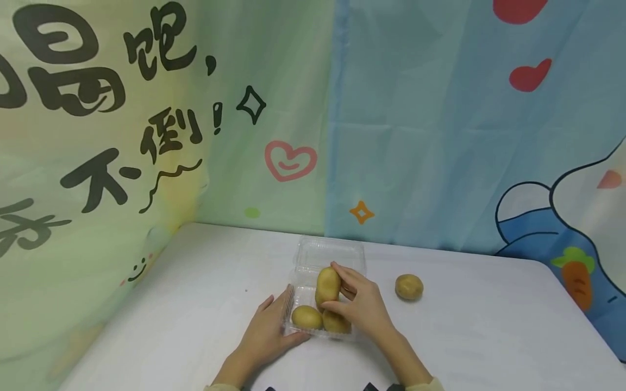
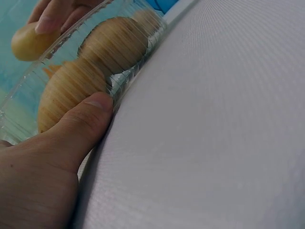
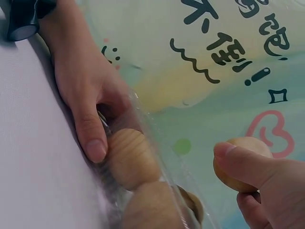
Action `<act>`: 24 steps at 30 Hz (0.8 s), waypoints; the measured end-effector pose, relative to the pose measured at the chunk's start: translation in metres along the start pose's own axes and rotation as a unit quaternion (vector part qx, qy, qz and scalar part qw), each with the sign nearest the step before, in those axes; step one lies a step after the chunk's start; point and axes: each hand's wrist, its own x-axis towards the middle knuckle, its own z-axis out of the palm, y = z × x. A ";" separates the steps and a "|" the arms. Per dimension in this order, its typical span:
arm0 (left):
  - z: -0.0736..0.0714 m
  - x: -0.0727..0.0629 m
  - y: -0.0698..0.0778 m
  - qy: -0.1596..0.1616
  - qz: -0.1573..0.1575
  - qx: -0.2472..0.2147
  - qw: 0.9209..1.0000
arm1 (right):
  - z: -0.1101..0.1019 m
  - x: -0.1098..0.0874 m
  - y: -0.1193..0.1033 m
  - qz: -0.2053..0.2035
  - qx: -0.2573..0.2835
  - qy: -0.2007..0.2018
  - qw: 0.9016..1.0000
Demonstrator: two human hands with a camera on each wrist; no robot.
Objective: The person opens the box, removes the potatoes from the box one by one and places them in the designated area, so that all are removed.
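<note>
A clear plastic clamshell container (image 1: 320, 332) lies on the table with its lid (image 1: 330, 252) folded back, away from the person. Inside, along the near wall, sit two potatoes: a left one (image 1: 306, 317) and a right one (image 1: 337, 322). My left hand (image 1: 266, 331) holds the container's near left corner, thumb (image 2: 93, 112) against the near wall and fingers along the left side. Over the container my right hand (image 1: 359, 301) pinches another potato (image 1: 327, 287) between thumb and fingers; in the right wrist view this potato (image 3: 245, 179) appears above the container's rim.
One more potato (image 1: 409, 287) lies on the white table (image 1: 464, 326), to the right of the container. Behind the table hangs a printed curtain (image 1: 274, 108) with hearts, stars and writing, which also covers the left side.
</note>
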 end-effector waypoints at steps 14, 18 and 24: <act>0.002 -0.002 -0.001 0.011 0.003 -0.006 1.000 | -0.031 -0.024 0.003 -0.004 -0.020 0.050 0.999; 0.002 -0.002 -0.001 0.013 0.002 -0.005 1.000 | -0.038 -0.029 0.009 -0.005 -0.035 0.067 0.997; 0.001 -0.001 0.001 0.013 0.003 -0.010 1.000 | -0.050 -0.033 0.016 -0.005 -0.041 0.089 0.995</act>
